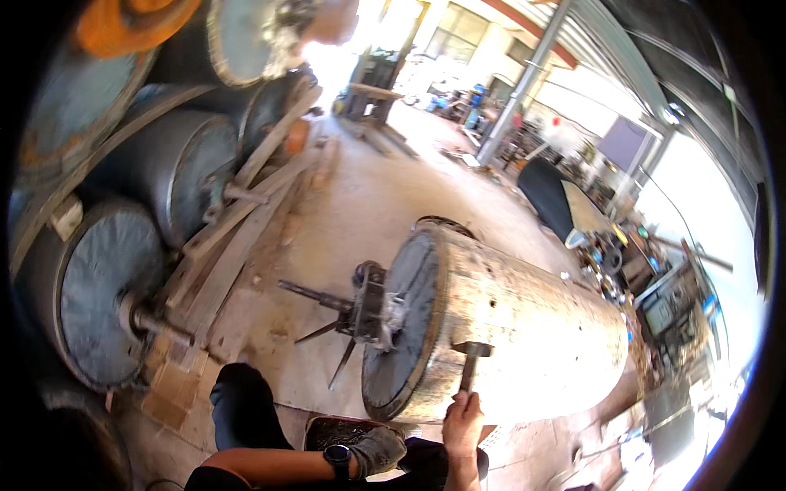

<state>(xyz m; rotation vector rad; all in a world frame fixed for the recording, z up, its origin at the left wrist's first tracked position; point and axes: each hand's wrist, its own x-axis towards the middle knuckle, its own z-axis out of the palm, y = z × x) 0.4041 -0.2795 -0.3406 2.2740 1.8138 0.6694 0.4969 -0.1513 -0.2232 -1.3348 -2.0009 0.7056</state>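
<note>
My right hand (463, 422) is bare and wrapped round the handle of a hammer (472, 350). The hammer's metal head is over the near side of a large drum (532, 327) with a pale, worn, spotted surface, close to its left end. I cannot tell whether the head touches it. My left hand (380, 451), in a dark grey glove with a watch (337, 460) at the wrist, is curled low near my lap, beside a brownish tray-like box (336, 432). Its fingers look closed; whatever they hold is hidden. A shaft with a dark metal fitting (370, 304) sticks out of the drum's end.
Several dark drums (110, 295) with shafts are stacked at the left among wooden beams (246, 237). A forklift (377, 90) stands at the back. Another dark drum (544, 192) lies at the far right, near a metal post (524, 82) and cluttered equipment (667, 307).
</note>
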